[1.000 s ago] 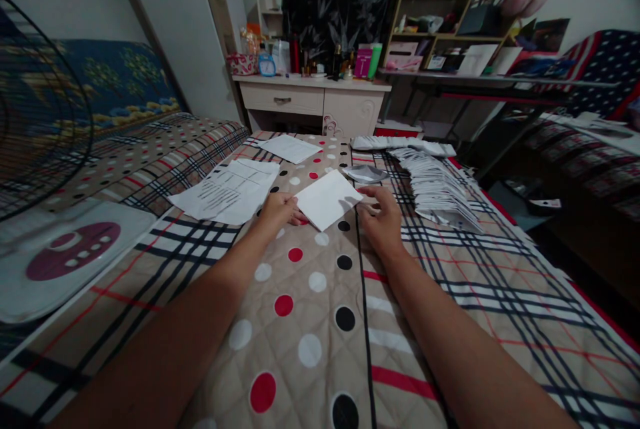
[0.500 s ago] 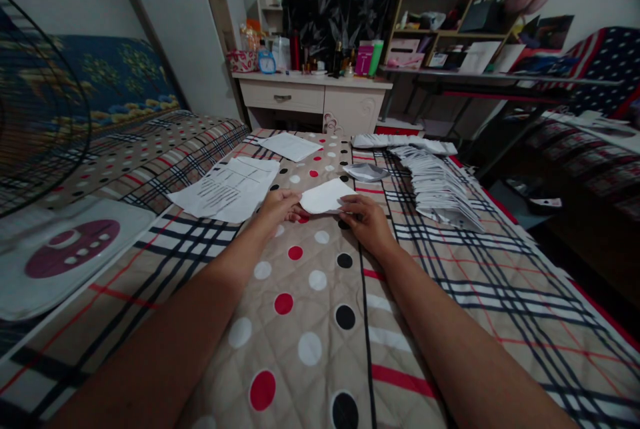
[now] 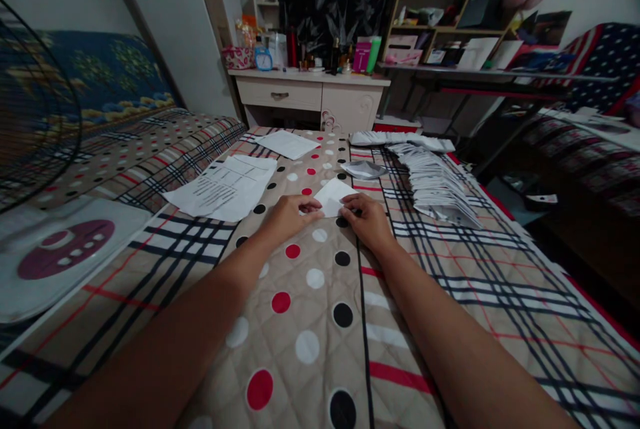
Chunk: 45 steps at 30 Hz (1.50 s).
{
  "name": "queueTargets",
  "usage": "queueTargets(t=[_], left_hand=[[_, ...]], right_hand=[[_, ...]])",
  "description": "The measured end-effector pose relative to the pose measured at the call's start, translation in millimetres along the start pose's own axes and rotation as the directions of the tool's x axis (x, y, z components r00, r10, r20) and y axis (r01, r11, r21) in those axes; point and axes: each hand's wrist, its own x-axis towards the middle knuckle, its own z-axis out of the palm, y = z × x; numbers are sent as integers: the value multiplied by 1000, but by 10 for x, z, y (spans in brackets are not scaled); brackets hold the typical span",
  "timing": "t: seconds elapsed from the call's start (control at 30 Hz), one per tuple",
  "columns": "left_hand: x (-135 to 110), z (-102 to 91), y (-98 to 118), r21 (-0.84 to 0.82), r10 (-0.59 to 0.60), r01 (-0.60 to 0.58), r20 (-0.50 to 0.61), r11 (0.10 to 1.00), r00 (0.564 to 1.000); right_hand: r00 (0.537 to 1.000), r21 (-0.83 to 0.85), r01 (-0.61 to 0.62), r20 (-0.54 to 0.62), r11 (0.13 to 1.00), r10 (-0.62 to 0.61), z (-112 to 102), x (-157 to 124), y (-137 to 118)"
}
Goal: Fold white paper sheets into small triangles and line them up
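Observation:
A small piece of white paper (image 3: 331,196) is held low over the dotted bedspread, between my two hands. My left hand (image 3: 289,217) is closed on its left edge, thumb and fingers pinched together. The right edge is pinched by my right hand (image 3: 369,218). Part of the paper is hidden behind the fingers. Just beyond it lies a flat silver-grey packet (image 3: 364,170). Left of my left hand is a printed white sheet (image 3: 227,186), with another white sheet (image 3: 288,144) behind it.
A long row of overlapping white folded papers (image 3: 440,186) lies on the right, beside a long white strip (image 3: 400,141). A white bag with a purple print (image 3: 125,216) and a fan (image 3: 35,109) are at left. A dresser (image 3: 280,94) stands beyond the bed.
My left hand has moved right, closer to my right hand. The paper between them now looks narrower, with a pointed top instead of a rounded left side. My right hand has hardly moved.

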Motion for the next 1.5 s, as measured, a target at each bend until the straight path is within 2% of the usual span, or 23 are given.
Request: queueTargets(t=[0.17, 0.3, 0.4, 0.53, 0.6, 0.67, 0.77, 0.83, 0.9, 1.03, 1.13, 1.3, 1.43, 1.5], left_hand=[[-5, 92, 16, 131, -72, 87, -117, 987, 991], [-13, 84, 49, 214, -68, 91, -113, 973, 991], [-17, 84, 77, 271, -20, 43, -86, 962, 996], [-15, 114, 94, 376, 123, -102, -34, 921, 992], [-12, 126, 78, 382, 129, -119, -1, 916, 992], [-8, 125, 48, 352, 75, -72, 3, 933, 997], [-2, 104, -9, 281, -12, 16, -17, 960, 1000], [1, 89, -39, 247, -28, 34, -27, 968, 999], [0, 80, -50, 241, -24, 32, -38, 970, 999], [-18, 79, -12, 261, -4, 16, -49, 965, 999], [-31, 83, 27, 283, 10, 10, -68, 959, 998], [-25, 49, -3, 342, 15, 31, -130, 939, 991], [5, 16, -108, 284, -5, 32, -97, 958, 995], [27, 18, -161, 218, -13, 29, -75, 975, 997]], right_hand=[[998, -103, -29, -55, 994, 23, 11, 20, 14], [995, -211, -75, -77, 975, 60, 4, 32, 34], [996, -293, -62, -73, 954, 42, 6, 24, 10], [996, -382, 54, -40, 923, -76, 39, -4, -93], [995, -415, 82, -12, 906, -95, 46, -10, -128], [999, -451, 14, -22, 892, -26, 24, -4, -118], [986, -490, -164, -117, 856, 122, -62, 12, -28], [968, -487, -239, -183, 840, 169, -118, 19, 45], [961, -484, -260, -212, 836, 176, -143, 22, 100], [963, -387, -236, -217, 891, 160, -111, 30, 155], [950, -280, -284, -212, 917, 229, -97, 43, 165], [930, -232, -363, -158, 902, 333, -152, 56, 88], [922, -198, -383, -137, 902, 362, -163, 47, 11], [920, -197, -384, -167, 902, 355, -146, 37, 3]])
